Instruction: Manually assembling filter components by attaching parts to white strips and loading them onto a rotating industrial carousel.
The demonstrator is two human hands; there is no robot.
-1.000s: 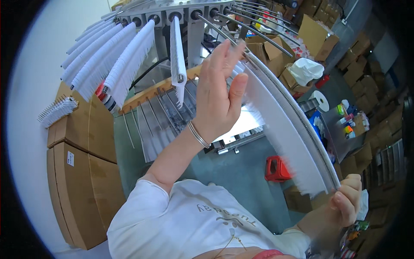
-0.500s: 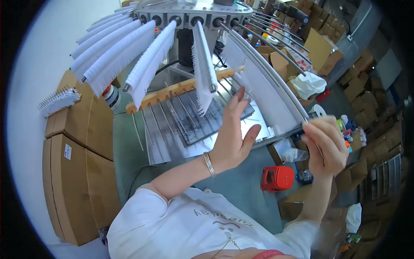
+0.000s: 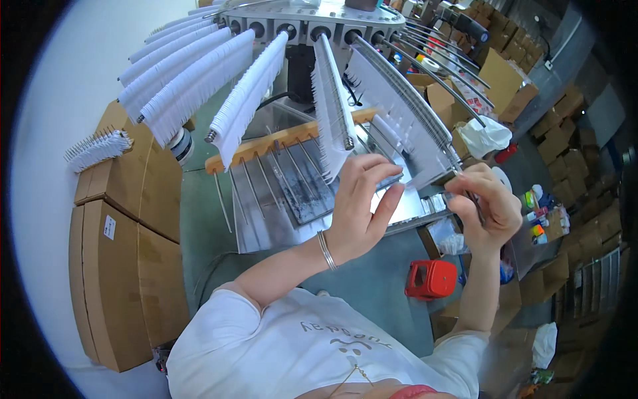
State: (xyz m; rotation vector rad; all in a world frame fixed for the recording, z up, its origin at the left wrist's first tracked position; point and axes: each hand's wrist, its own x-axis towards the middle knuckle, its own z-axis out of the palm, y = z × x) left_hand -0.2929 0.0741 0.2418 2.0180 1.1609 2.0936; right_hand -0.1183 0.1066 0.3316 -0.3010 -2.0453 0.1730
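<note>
My left hand point(image 3: 362, 209) hovers in front of the rack, fingers bent and thumb apart, holding nothing visible. My right hand point(image 3: 488, 206) is closed in a pinch at the outer end of a long rod hung with white tags or slips point(image 3: 402, 113). Between its fingers runs a thin dark rod-like piece point(image 3: 473, 198); its full length is hidden. Just beyond my left hand, another rod carries a dense row of white slips point(image 3: 329, 100). Both rods stick out from a grey metal rotary head point(image 3: 312, 20).
Several more loaded rods point(image 3: 199, 76) fan out on the left, bare rods point(image 3: 438, 80) on the right. Below is a wooden bar with metal pins point(image 3: 292, 136) over a metal table. Cardboard boxes point(image 3: 126, 266) stand left; a red stool point(image 3: 430, 279) is on the floor.
My right hand has moved left, its fingers still pinched. My left hand's fingers have bent more. The white slips on the right-hand rod now show as a spread row. The view has shifted slightly.
</note>
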